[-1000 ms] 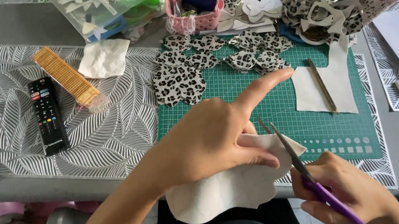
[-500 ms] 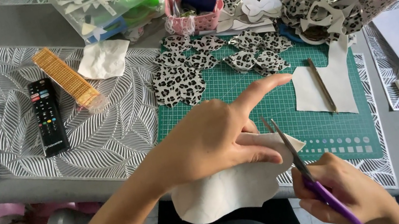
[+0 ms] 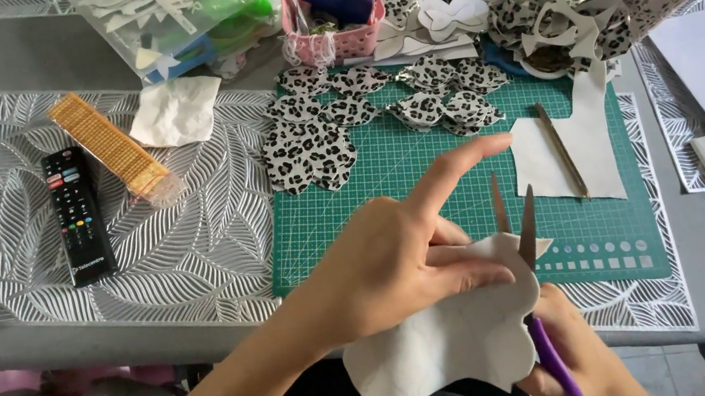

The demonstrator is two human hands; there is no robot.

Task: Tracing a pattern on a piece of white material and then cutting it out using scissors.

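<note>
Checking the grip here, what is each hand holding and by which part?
The left hand pinches the white sheet at its upper edge. The right hand holds the purple-handled scissors by the handle loops, blades open.

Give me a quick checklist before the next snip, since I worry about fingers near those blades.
1. Scissors blades open around the white piece's edge: ok.
2. Left hand has a grip on the white piece: ok.
3. Left fingertips clear of the blades: not ok, very close.
4. Right hand in the purple handles: ok.
5. Cut line marked on the piece: cannot tell.
6. Green cutting mat free just ahead: ok.
</note>
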